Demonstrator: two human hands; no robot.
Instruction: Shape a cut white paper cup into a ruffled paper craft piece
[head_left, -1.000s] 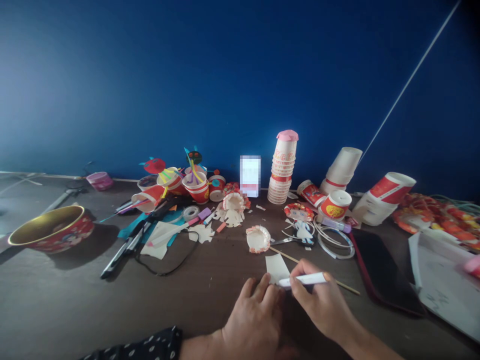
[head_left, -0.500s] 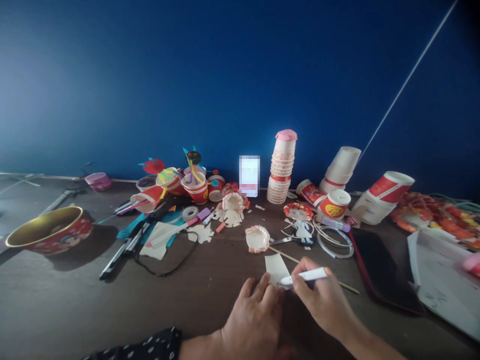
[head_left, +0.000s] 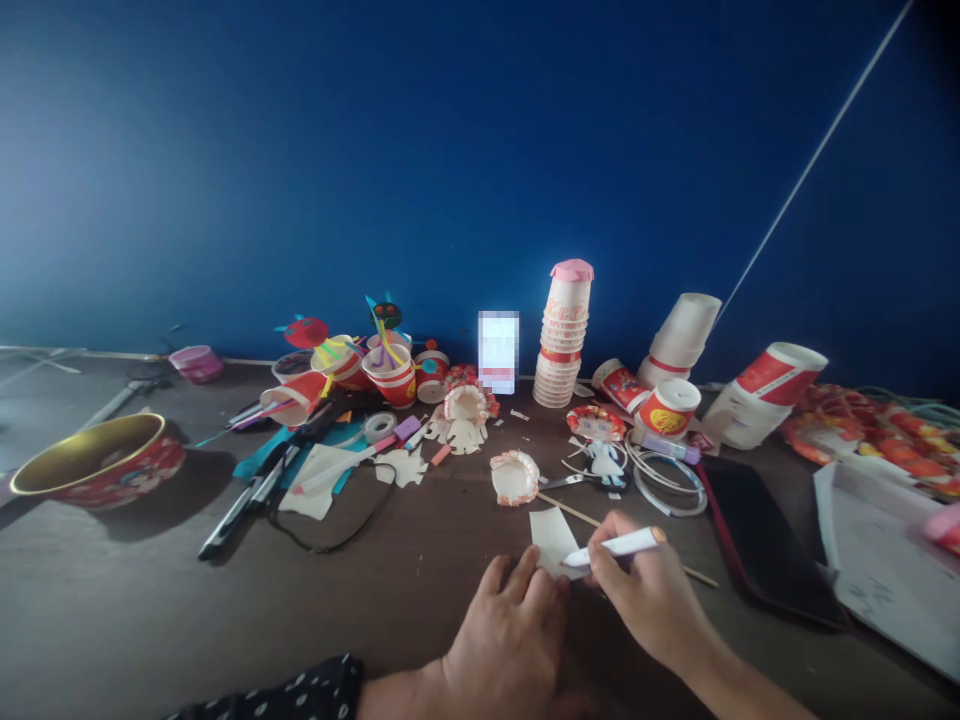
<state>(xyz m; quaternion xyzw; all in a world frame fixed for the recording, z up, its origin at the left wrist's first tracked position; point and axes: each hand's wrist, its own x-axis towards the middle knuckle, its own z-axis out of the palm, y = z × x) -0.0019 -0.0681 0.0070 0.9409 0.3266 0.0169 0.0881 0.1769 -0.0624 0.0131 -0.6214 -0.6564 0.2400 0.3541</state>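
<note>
A small off-white piece of paper (head_left: 553, 538) lies on the dark table in front of me. My left hand (head_left: 510, 630) rests palm down at its lower left edge, fingers laid on the paper and table; the thumb is hidden. In a writing grip, my right hand (head_left: 652, 595) is closed around a white marker (head_left: 619, 548), whose tip meets the lower right part of the paper. Just beyond the paper sits a small paper cup piece with a frilled edge (head_left: 515, 478) on a thin wooden stick (head_left: 570, 510), which runs behind my right hand.
To the right lie a phone (head_left: 765, 540), a clear coil (head_left: 667, 482) and a white sheet (head_left: 885, 560). Stacked paper cups (head_left: 562, 350) stand at the back. Left are a red-and-gold bowl (head_left: 105, 470), a black-and-silver rod (head_left: 247, 500) and paper scraps (head_left: 315, 480). Scissors (head_left: 574, 479) lie near the middle.
The marker and my right hand have shifted slightly to the right over the paper. My left hand and the paper have stayed in place.
</note>
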